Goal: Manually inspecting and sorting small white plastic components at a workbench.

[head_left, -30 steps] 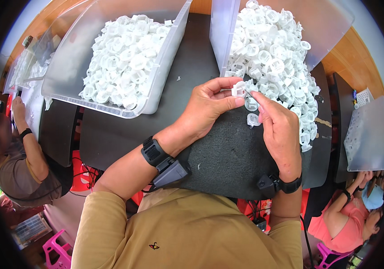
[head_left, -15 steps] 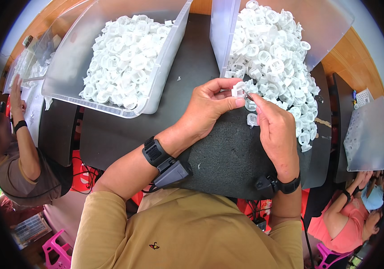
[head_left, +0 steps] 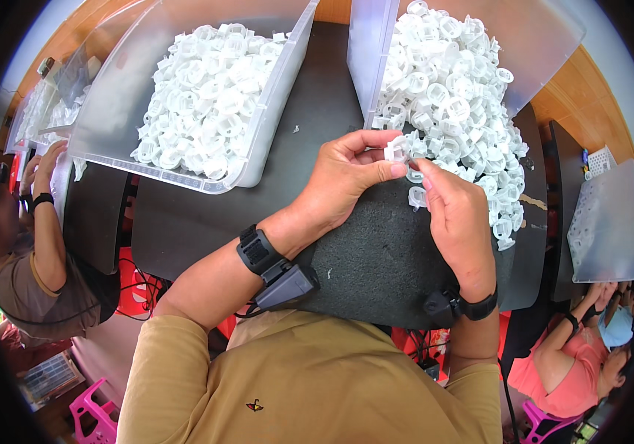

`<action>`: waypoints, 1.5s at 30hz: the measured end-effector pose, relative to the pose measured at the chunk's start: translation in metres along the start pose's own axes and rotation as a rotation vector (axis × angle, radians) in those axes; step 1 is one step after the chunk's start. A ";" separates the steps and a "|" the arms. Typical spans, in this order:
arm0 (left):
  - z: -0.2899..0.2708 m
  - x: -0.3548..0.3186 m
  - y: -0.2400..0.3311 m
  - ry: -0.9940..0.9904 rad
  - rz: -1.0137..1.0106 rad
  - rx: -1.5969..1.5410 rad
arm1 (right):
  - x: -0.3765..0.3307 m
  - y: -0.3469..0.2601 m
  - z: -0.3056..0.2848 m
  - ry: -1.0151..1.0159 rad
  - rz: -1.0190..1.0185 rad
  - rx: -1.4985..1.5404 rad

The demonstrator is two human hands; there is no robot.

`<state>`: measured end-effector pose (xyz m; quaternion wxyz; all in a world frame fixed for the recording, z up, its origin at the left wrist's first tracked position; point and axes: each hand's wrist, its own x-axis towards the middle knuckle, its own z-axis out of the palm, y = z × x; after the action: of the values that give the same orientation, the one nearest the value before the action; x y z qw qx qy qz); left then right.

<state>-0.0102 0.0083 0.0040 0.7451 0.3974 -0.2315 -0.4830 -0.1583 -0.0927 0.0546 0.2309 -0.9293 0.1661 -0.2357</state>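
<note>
My left hand (head_left: 346,169) pinches a small round white plastic part (head_left: 397,150) between thumb and fingers. Close against that part, my right hand (head_left: 454,211) has its fingers pinched together. A thin dark tip shows at its fingertips, but the rest of what it grips is hidden in the hand. Just below the held part, a loose white plastic piece (head_left: 417,197) lies on a dark grey foam pad (head_left: 369,259). A heap of similar white parts (head_left: 472,111) spreads beside and beyond my right hand.
A clear plastic bin (head_left: 254,148) of white parts stands at the far left. Another clear bin (head_left: 367,59), tipped toward me, holds the heap on the black table (head_left: 183,222). One person (head_left: 43,274) works at the left, others (head_left: 568,362) at the right beside a translucent bin (head_left: 609,222).
My hands stay nearly in place, with the held part shifting and turning slightly. The person at the left has lowered a hand and brought both hands together.
</note>
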 end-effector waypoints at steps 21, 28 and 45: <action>0.004 -0.002 0.009 -0.124 -0.041 0.163 | 0.010 0.017 -0.003 -0.089 0.395 0.815; 0.001 0.000 -0.003 -0.080 0.049 0.133 | 0.010 0.017 0.007 -0.087 0.473 0.997; -0.011 0.007 0.006 -0.016 0.031 0.257 | 0.003 0.006 -0.015 0.018 0.051 0.096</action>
<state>0.0042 0.0071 0.0021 0.6933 0.4822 -0.3037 -0.4411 -0.1649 -0.1040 0.0643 0.2796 -0.9104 0.1802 -0.2459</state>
